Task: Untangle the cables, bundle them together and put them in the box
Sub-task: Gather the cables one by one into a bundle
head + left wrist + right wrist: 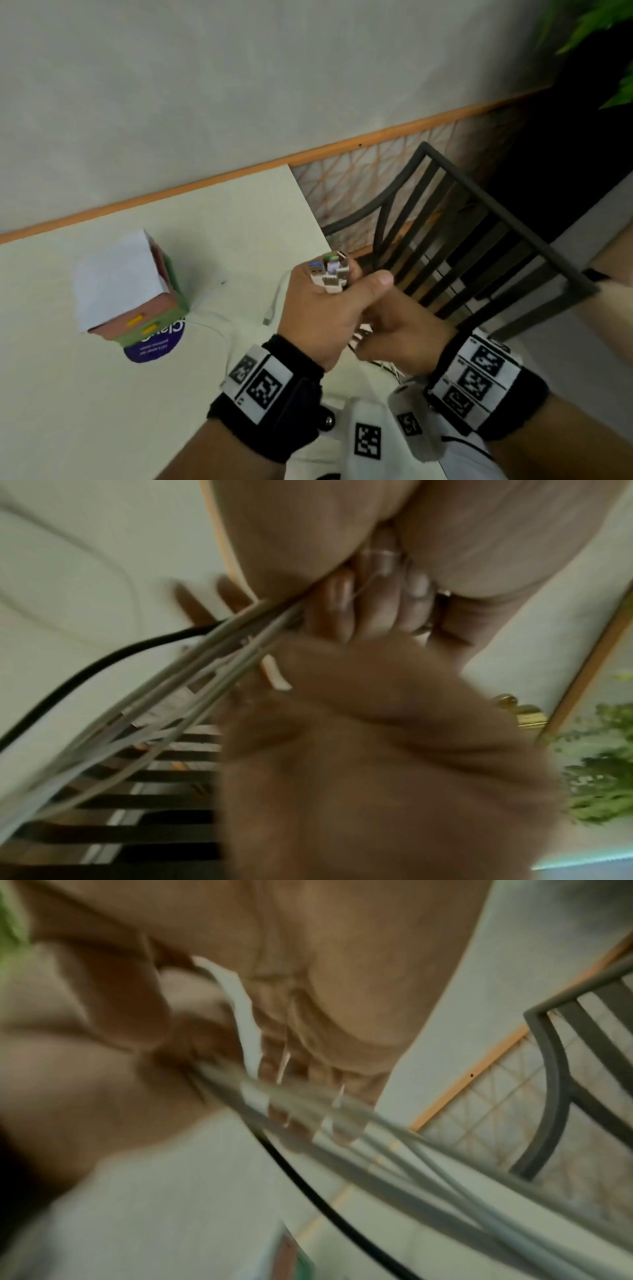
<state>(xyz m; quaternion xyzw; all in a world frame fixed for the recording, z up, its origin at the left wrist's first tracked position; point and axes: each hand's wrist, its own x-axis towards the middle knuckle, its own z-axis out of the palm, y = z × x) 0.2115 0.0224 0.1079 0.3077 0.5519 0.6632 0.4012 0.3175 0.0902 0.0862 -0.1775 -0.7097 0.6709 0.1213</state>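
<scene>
My left hand (318, 308) grips a bundle of white cables, and their USB plugs (330, 272) stick up out of the fist. Just below and to the right, my right hand (400, 339) curls round the same bundle. In the left wrist view the white cables (205, 664) run down to the lower left beside one black cable (85, 664). A white strip (240, 1010) lies against the fingers at the bundle (394, 1137). The box (120, 281), white-topped with pink and green sides, stands on the table (239, 222) to the left of both hands.
A loose white cable end (274, 301) lies on the table near my left hand. A purple round label (154, 346) shows under the box. A dark slatted chair (479, 222) stands past the table's right edge, and a green plant (599, 34) is at top right.
</scene>
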